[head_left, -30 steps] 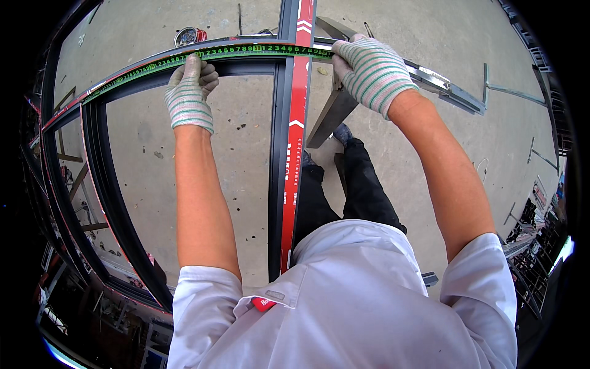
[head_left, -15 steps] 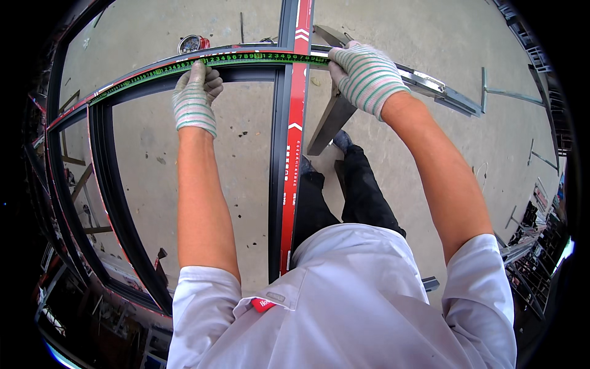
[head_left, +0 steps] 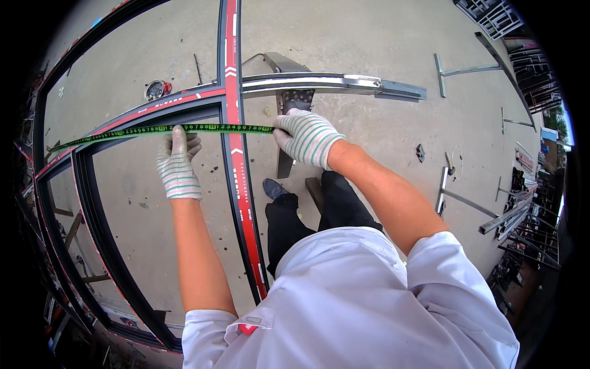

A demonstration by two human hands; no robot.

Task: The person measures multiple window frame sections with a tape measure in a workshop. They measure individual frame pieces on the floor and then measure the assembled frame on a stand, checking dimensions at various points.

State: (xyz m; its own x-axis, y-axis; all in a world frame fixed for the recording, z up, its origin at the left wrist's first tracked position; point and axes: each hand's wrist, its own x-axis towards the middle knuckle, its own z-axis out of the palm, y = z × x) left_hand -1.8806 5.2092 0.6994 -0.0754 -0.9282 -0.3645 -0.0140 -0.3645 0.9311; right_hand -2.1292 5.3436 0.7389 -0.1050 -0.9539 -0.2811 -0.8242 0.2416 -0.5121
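A green tape measure point(head_left: 227, 128) is stretched out across a dark window or door frame point(head_left: 114, 234). My left hand point(head_left: 178, 163), in a striped knit glove, pinches the blade partway along, thumb on top and fingers curled beneath. At the blade's right end my right hand point(head_left: 310, 138), gloved alike, is closed around the tape; the case is hidden in the grip. Between my hands the blade passes over a bar with a red protective strip point(head_left: 232, 104). The far left end reaches the frame's outer edge, too small to make out exactly.
A pale metal rail point(head_left: 313, 82) runs right from the red bar, above a steel support point(head_left: 286, 157). Beyond the frame, a round red-and-silver object point(head_left: 158, 90) lies on the concrete floor point(head_left: 369, 203). Metal pieces point(head_left: 470, 71) lie at right, with stacked metalwork point(head_left: 522, 227) along the edge.
Both hands and the tape have come nearer to me, off the frame's red-striped rail. The view has shifted, so the frame sits further left. Both hands keep hold of the tape.
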